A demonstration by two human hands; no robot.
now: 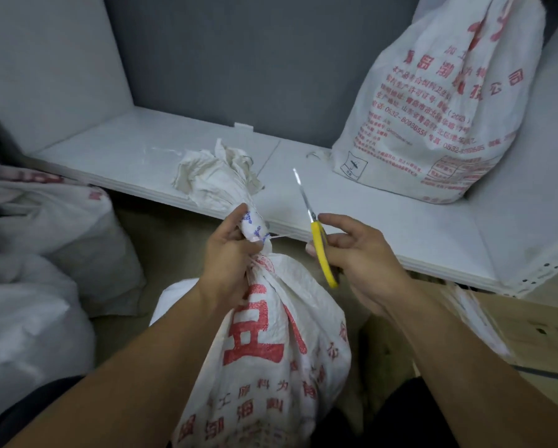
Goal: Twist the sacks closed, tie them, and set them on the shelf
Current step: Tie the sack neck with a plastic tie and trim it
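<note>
At far left, spare sacks (41, 240) slump on the floor, apparently waiting. My left hand (229, 257) curls its fingers round the twisted neck of the printed sack (271, 337), which stands on the floor before the shelf. String (282, 237) circles that neck, so tying looks nearly done. My right hand (363, 263) grips yellow-handled scissors (321, 250), probably to trim. A second printed sack (432, 124) already stands on the white shelf (384, 202).

Top of shelved sack (432, 118) cropped above, base of held sack (271, 360) cropped below, small print (397, 147) blurred
</note>
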